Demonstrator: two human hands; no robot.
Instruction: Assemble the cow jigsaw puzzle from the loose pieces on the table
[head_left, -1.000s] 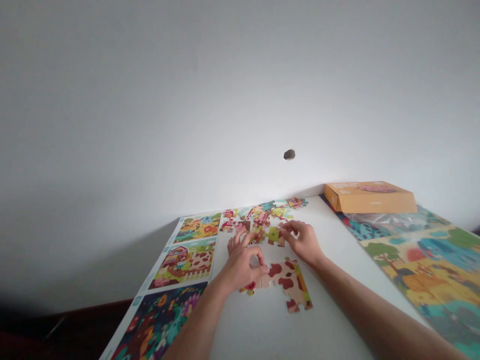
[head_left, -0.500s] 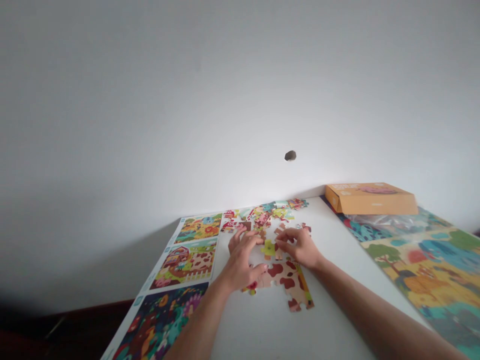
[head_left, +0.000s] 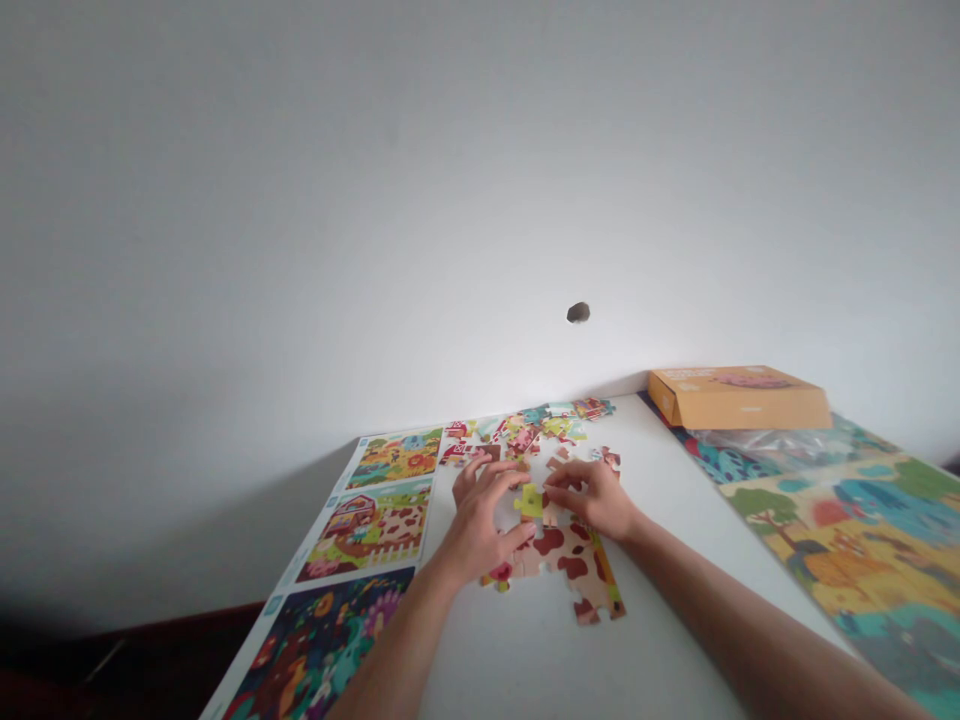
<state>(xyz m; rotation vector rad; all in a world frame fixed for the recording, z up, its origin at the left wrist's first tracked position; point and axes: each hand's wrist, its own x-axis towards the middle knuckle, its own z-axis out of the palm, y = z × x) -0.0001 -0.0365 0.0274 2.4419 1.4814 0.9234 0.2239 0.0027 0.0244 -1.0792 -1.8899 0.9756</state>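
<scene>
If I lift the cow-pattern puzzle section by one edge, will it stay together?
The joined cow-pattern puzzle section looks like thin card, so probably light. Only interlocking tabs seem to join it, so it would likely separate. Sliding it flat on the white table seems safer.

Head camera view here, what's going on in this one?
A person is working on a jigsaw puzzle with bare hands on a white table. The left hand and right hand sit either side of a yellow-green puzzle piece, just above a joined section with brown cow patches. Loose pieces lie further along the table, printed farm picture sheets lie to the left, and an orange box sits at far right.
</scene>
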